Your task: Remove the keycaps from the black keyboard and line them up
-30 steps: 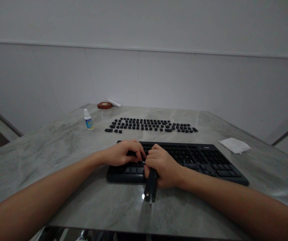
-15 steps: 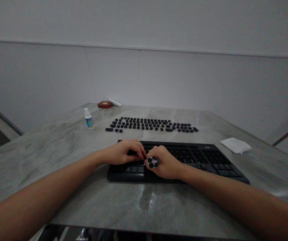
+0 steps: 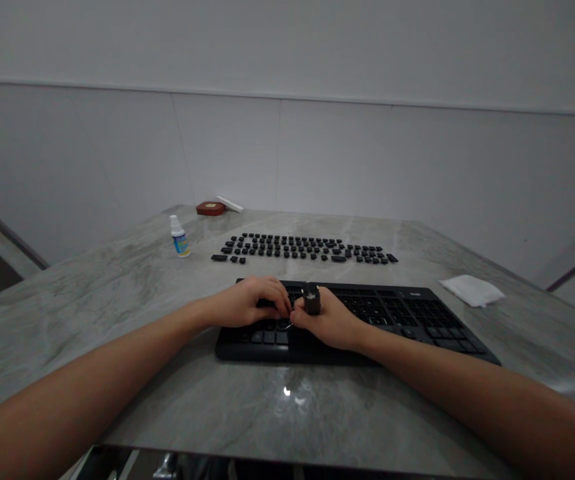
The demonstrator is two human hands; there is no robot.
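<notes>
A black keyboard point(image 3: 352, 357) lies flat before me, with keys on its lower left and bare key sockets over much of its middle. My right hand point(image 3: 332, 320) is closed round a keycap puller point(image 3: 311, 300), whose dark handle stands up from the fist. Its thin wire end reaches down to the lower left keys. Just left of it, my left hand point(image 3: 255, 300) rests over the keyboard with fingers bent and drawn together at the wire. Its fingertips are partly hidden, and anything between them is too small to make out.
Beyond the keyboard, loose black keycaps point(image 3: 290, 250) lie in rows on the grey marbled table point(image 3: 117, 300). A white spray bottle point(image 3: 180, 241) with a blue label stands to the left. Behind are a reddish-brown case point(image 3: 210, 209) and a white strip point(image 3: 230, 204); white tissue point(image 3: 472, 291) lies right.
My right hand has tipped the keycap puller, so its handle end now points higher and farther from me. The left hand has stayed nearly in place.
</notes>
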